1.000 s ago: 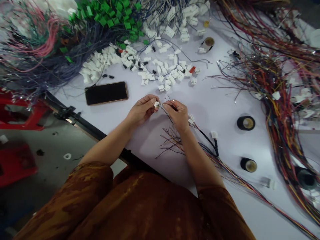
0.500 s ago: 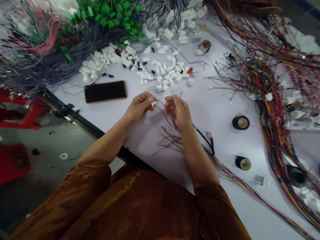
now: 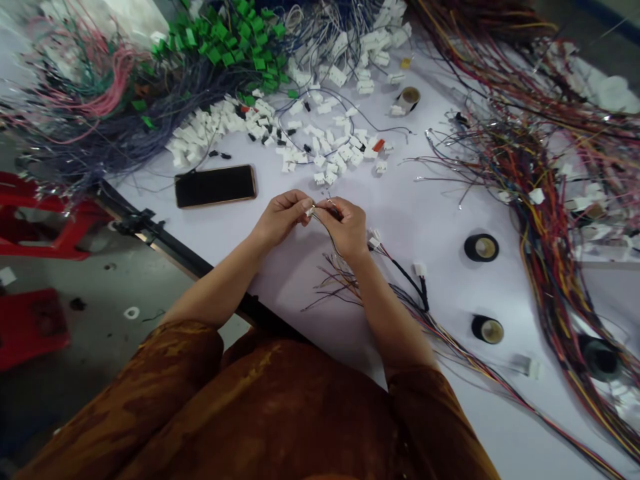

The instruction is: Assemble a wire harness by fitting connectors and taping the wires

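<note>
Between finger and thumb, my left hand (image 3: 286, 217) pinches a small white connector (image 3: 309, 211). My right hand (image 3: 347, 227) is closed right beside it, its fingertips on thin wires (image 3: 327, 230) at the connector. Some wire ends stick up past the right fingers. Below the right wrist, loose wire ends (image 3: 335, 283) of a harness fan out over the table. The harness (image 3: 480, 365) runs under my right forearm toward the lower right. White connectors on black-wrapped branches, one of them a white plug (image 3: 419, 269), lie just right of that forearm.
A phone (image 3: 216, 186) lies left of my hands. Beyond them spreads a pile of white connectors (image 3: 325, 143), with green connectors (image 3: 235, 37) behind. Black tape rolls (image 3: 481, 247) stand at right, near a thick wire bundle (image 3: 540, 267). The table's dark edge (image 3: 195, 263) runs along the left.
My right hand has moved left, up against the connector in my left hand. A white connector on a branch now shows beside the right wrist. The view has shifted slightly.
</note>
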